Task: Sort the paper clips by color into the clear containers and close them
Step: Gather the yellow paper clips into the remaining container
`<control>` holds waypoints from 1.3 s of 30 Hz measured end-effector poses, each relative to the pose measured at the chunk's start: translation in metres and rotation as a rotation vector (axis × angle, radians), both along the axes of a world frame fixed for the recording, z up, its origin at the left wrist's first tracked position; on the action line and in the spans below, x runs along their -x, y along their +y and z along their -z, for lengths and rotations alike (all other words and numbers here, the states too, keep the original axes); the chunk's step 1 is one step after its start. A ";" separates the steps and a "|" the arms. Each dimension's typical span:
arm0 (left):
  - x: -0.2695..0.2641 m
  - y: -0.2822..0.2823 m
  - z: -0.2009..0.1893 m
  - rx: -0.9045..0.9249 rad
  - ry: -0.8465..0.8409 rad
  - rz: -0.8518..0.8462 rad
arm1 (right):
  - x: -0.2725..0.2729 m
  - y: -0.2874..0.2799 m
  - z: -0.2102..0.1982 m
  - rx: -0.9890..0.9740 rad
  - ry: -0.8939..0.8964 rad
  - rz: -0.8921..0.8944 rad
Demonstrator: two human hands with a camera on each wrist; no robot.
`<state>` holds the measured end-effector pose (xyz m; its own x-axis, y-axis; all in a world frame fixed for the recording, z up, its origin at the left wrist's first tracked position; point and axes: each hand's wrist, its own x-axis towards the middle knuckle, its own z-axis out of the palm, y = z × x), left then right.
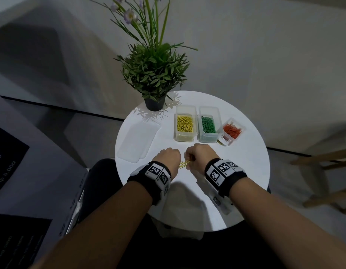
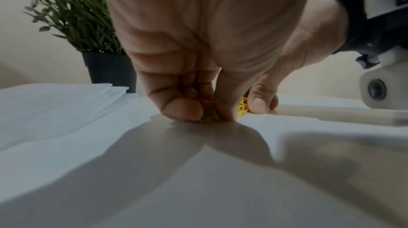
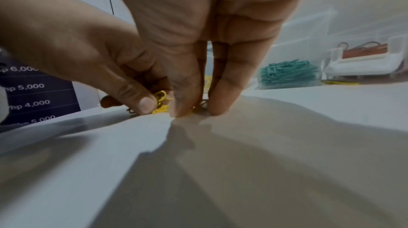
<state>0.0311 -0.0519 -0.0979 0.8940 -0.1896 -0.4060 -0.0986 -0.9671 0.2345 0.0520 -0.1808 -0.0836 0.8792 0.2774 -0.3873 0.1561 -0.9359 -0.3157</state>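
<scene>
From the head view, both hands meet over yellow paper clips (image 1: 184, 164) on the round white table (image 1: 246, 171), near the yellow box (image 1: 184, 124).

From the left wrist, the left hand (image 2: 198, 57) curls round some clips.

From the right wrist, the right hand (image 3: 198, 48) pinches clips too. They look light, thin and slippery, so pinch gently at the loops.

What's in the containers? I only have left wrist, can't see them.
Observer: In the head view, the yellow container holds yellow clips and the green container beside it holds green ones. Both are open.
Operator: Any reds?
Observer: Yes, red clips sit in a small box to the right of the green container.
Operator: Any strays besides the pile under the hands?
Observer: The right wrist view shows a stray yellow clip on the table in front of the small box.
</scene>
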 end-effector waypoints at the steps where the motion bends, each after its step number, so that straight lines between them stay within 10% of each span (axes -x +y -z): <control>1: 0.001 0.000 0.000 -0.017 0.000 0.014 | 0.000 -0.002 0.000 -0.012 0.000 0.012; 20: -0.030 0.040 -0.044 0.273 -0.115 -0.014 | 0.003 -0.013 0.005 0.003 -0.078 -0.087; 28: -0.086 0.011 -0.076 0.258 -0.309 0.024 | 0.024 -0.009 0.004 0.173 0.021 -0.429; 39: -0.085 0.018 -0.062 0.294 -0.335 -0.031 | 0.021 0.007 0.009 0.154 -0.089 -0.342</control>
<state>0.1165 -0.0342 -0.0359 0.9740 -0.2250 -0.0260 -0.1881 -0.8676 0.4603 0.0312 -0.1736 -0.0927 0.7781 0.5047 -0.3740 0.4877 -0.8606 -0.1468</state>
